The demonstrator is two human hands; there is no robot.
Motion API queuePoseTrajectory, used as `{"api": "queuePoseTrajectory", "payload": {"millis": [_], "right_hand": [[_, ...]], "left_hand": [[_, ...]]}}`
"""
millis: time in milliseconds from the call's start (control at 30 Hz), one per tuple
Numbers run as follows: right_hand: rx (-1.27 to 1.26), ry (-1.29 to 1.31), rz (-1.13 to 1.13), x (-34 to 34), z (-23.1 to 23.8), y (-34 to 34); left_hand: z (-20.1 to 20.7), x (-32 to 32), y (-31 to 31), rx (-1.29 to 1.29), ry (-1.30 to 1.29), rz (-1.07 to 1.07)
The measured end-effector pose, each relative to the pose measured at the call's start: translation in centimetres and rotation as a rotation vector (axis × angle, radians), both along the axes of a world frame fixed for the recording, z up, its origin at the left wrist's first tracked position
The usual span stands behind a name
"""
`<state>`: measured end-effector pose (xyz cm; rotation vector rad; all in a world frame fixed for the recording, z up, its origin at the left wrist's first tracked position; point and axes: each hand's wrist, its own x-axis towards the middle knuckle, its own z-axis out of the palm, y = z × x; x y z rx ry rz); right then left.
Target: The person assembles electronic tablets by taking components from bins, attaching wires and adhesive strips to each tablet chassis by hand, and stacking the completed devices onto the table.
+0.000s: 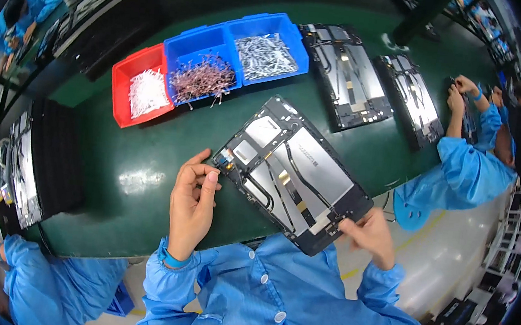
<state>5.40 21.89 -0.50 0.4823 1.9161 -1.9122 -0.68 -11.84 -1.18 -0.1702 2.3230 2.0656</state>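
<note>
An opened tablet (300,180) with a black frame, silver inner plates and dark flat cables lies slanted in front of me. My right hand (369,234) grips its lower right corner, thumb on top and fingers underneath. Beside the tablet's left corner is my left hand (193,196), its fingers loosely bent and apart, the thumb pointing up. A fingertip reaches close to that corner; I cannot tell whether it touches. No object shows in the left hand. A blue band (171,258) circles the left wrist.
Beyond the tablet, a red bin (122,94) holds white pieces; blue bins (207,34) hold pinkish and grey-white ones. Two more opened tablets (350,76) (412,99) lie right on the green table (123,179). Upright panels (28,168) stand left. Co-workers (475,168) sit around.
</note>
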Motion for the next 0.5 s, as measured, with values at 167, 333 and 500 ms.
{"api": "queuePoseTrajectory", "payload": {"millis": [167,333,500], "right_hand": [[0.55,0.424,0.052,-1.6,2.9,1.6],[0.716,0.509,0.484,-2.0,2.4,0.4],[0.666,0.511,0.543,-1.7,1.8,-1.9]], "left_hand": [[0.0,-0.7,1.0,-0.222,0.137,-0.001],[1.5,-1.5,1.6,-0.399,0.195,-0.022],[2.1,-5.0,0.8,-0.807,0.519,-0.174]]}}
